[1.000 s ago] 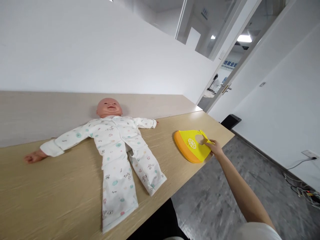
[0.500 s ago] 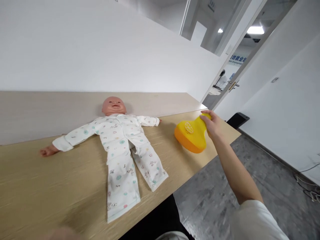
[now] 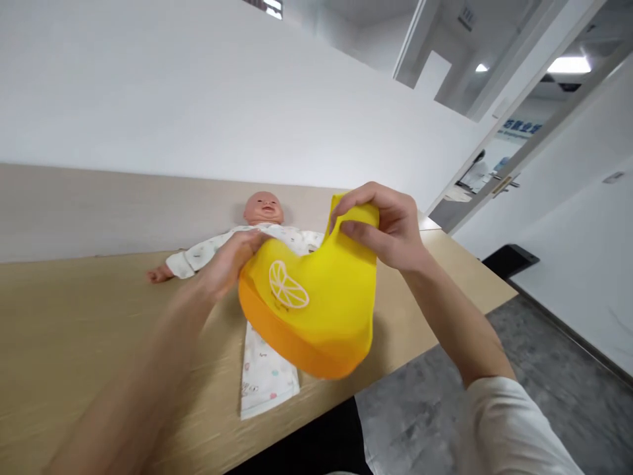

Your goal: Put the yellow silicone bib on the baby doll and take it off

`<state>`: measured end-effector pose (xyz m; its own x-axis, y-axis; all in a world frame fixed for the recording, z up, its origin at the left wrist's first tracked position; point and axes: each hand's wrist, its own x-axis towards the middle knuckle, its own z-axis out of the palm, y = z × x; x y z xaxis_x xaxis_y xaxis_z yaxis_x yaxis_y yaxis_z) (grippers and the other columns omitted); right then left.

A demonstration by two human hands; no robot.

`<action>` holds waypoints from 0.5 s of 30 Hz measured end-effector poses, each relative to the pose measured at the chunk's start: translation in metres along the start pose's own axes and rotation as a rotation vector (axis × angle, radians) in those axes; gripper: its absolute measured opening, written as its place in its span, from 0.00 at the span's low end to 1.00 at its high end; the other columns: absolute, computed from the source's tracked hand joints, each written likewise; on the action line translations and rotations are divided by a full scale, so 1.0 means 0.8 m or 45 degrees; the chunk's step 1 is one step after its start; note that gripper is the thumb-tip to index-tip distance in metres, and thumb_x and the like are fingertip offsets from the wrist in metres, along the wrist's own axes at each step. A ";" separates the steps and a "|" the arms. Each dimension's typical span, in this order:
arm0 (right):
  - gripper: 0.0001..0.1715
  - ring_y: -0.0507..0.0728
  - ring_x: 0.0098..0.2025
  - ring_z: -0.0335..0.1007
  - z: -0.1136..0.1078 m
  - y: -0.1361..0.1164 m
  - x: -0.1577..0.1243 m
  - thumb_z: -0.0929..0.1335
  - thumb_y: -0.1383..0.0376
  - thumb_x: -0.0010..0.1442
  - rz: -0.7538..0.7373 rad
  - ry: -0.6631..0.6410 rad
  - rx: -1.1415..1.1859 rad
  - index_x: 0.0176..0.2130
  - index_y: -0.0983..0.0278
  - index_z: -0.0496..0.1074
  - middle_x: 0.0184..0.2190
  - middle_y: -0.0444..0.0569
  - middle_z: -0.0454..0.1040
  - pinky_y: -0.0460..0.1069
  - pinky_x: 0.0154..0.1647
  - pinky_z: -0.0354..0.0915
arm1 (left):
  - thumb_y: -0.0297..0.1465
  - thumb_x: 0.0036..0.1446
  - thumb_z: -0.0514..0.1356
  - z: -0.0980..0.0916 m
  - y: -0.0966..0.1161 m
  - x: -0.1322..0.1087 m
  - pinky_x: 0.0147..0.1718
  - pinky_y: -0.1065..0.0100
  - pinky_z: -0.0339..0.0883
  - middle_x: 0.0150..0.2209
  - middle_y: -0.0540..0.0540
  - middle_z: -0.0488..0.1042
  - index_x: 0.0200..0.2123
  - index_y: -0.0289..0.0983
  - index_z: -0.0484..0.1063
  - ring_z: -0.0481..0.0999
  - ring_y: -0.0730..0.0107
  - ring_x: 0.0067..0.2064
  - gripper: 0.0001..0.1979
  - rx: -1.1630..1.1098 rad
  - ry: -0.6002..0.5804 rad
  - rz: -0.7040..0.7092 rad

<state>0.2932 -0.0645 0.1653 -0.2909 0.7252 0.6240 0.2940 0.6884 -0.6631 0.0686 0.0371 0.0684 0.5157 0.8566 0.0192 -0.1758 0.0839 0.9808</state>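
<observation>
A yellow silicone bib (image 3: 316, 303) with an orange pocket and a white citrus print hangs in the air in front of me. My right hand (image 3: 386, 227) is closed on its upper strap. My left hand (image 3: 230, 260), blurred by motion, touches the bib's left top edge; its fingers look curled on it. Behind the bib a baby doll (image 3: 262, 211) in white printed pyjamas lies on its back on the wooden table (image 3: 74, 330), its body mostly hidden by the bib.
A pale wooden back panel (image 3: 99, 204) runs along the white wall behind the table. To the right the table ends above a grey floor (image 3: 544, 369). A glass door stands open at far right.
My right hand lifted the bib off the table's right side and carried it left, in front of the doll. My left hand came into view and reached the bib.
</observation>
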 end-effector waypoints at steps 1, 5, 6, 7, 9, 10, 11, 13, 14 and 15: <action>0.09 0.49 0.34 0.71 0.005 0.003 0.005 0.69 0.63 0.62 -0.006 -0.011 0.026 0.42 0.64 0.74 0.37 0.46 0.76 0.45 0.34 0.70 | 0.44 0.49 0.63 -0.009 0.003 -0.004 0.40 0.67 0.71 0.35 0.45 0.79 0.32 0.34 0.76 0.76 0.63 0.38 0.17 -0.120 -0.097 -0.056; 0.07 0.53 0.48 0.75 0.019 0.017 0.019 0.69 0.68 0.60 -0.084 0.027 0.114 0.41 0.62 0.75 0.43 0.45 0.78 0.49 0.48 0.73 | 0.42 0.34 0.75 -0.040 0.002 -0.016 0.29 0.71 0.71 0.27 0.47 0.79 0.29 0.35 0.80 0.75 0.69 0.28 0.20 -0.378 -0.141 0.029; 0.09 0.54 0.51 0.74 0.022 0.020 0.021 0.69 0.69 0.60 -0.104 0.041 0.120 0.41 0.61 0.76 0.45 0.44 0.78 0.51 0.52 0.72 | 0.43 0.32 0.76 -0.044 0.000 -0.016 0.30 0.70 0.72 0.29 0.46 0.80 0.31 0.35 0.81 0.77 0.67 0.30 0.23 -0.420 -0.168 0.071; 0.10 0.54 0.54 0.73 0.025 0.023 0.023 0.69 0.70 0.59 -0.108 0.046 0.119 0.42 0.60 0.76 0.47 0.44 0.78 0.52 0.56 0.71 | 0.44 0.31 0.76 -0.048 -0.002 -0.016 0.32 0.69 0.74 0.32 0.45 0.81 0.34 0.36 0.81 0.79 0.65 0.32 0.25 -0.444 -0.213 0.103; 0.14 0.55 0.57 0.72 0.029 0.031 0.024 0.69 0.69 0.59 -0.067 0.041 0.104 0.45 0.58 0.77 0.50 0.44 0.77 0.53 0.59 0.70 | 0.42 0.33 0.77 -0.050 -0.005 -0.014 0.34 0.68 0.76 0.39 0.42 0.82 0.39 0.36 0.81 0.81 0.60 0.36 0.28 -0.423 -0.318 0.109; 0.15 0.55 0.58 0.71 0.031 0.035 0.024 0.69 0.68 0.59 -0.032 0.034 0.095 0.47 0.57 0.77 0.51 0.44 0.76 0.54 0.60 0.70 | 0.41 0.34 0.77 -0.051 -0.006 -0.013 0.35 0.68 0.76 0.40 0.41 0.82 0.40 0.36 0.81 0.82 0.59 0.37 0.27 -0.384 -0.358 0.087; 0.17 0.56 0.59 0.70 0.032 0.040 0.024 0.69 0.67 0.59 0.002 0.029 0.090 0.48 0.57 0.77 0.53 0.44 0.75 0.54 0.60 0.70 | 0.39 0.36 0.78 -0.050 -0.006 -0.012 0.34 0.68 0.76 0.41 0.40 0.82 0.40 0.35 0.81 0.82 0.59 0.37 0.26 -0.333 -0.384 0.061; 0.19 0.57 0.62 0.67 0.034 0.049 0.024 0.69 0.65 0.59 0.048 0.036 0.097 0.51 0.55 0.76 0.56 0.44 0.73 0.54 0.59 0.71 | 0.37 0.38 0.77 -0.049 -0.003 -0.013 0.33 0.70 0.76 0.41 0.39 0.82 0.40 0.33 0.80 0.82 0.60 0.37 0.24 -0.243 -0.382 0.029; 0.21 0.57 0.63 0.66 0.034 0.052 0.023 0.70 0.65 0.59 0.062 0.043 0.106 0.52 0.55 0.76 0.58 0.43 0.72 0.54 0.59 0.71 | 0.36 0.39 0.77 -0.049 -0.001 -0.014 0.33 0.70 0.76 0.41 0.39 0.82 0.41 0.33 0.80 0.83 0.61 0.37 0.24 -0.217 -0.359 0.034; 0.22 0.57 0.63 0.66 0.033 0.055 0.023 0.70 0.65 0.59 0.076 0.047 0.121 0.53 0.54 0.75 0.60 0.43 0.70 0.53 0.57 0.72 | 0.36 0.41 0.77 -0.049 0.002 -0.015 0.34 0.70 0.77 0.42 0.39 0.82 0.42 0.34 0.80 0.83 0.61 0.37 0.24 -0.194 -0.336 0.052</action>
<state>0.2766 -0.0210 0.1363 -0.2415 0.7661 0.5956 0.2219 0.6412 -0.7346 0.0295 0.0469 0.0620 0.7020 0.7008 0.1268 -0.3139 0.1447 0.9384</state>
